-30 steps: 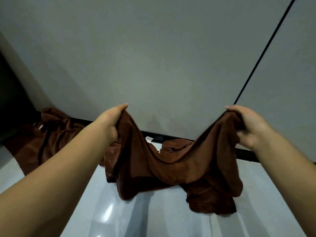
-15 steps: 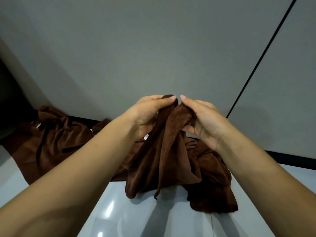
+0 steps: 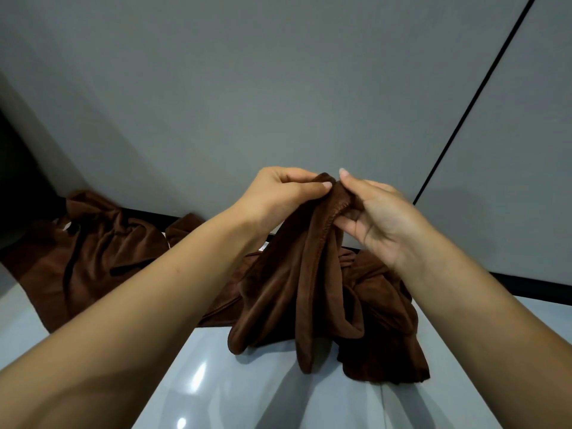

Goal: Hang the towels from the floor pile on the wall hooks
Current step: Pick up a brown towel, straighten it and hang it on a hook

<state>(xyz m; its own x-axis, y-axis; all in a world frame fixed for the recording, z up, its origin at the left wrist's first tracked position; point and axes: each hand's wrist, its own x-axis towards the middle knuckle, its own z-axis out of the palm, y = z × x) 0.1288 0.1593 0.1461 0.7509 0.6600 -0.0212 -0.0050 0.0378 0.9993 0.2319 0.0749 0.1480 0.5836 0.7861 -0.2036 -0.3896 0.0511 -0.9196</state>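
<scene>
1. While it hangs above the shiny pale floor [image 3: 216, 382], the soft brown towel [image 3: 297, 283] is held up by its top edge.
2. The edge is pinched by the left hand [image 3: 278, 193].
3. The same edge is pinched by the right hand [image 3: 374, 218], just beside the left.
4. More brown towels [image 3: 93, 249] are piled by the grey wall [image 3: 247, 88].

Lower part of floor pile [image 3: 93, 252] hidden behind left forearm [image 3: 154, 305]; far-left end lost in dark corner. Held towel [image 3: 297, 283] covers pile's right portion. Small white tag [image 3: 263, 247] unreadable. Both elbows cropped by bottom edge.
</scene>
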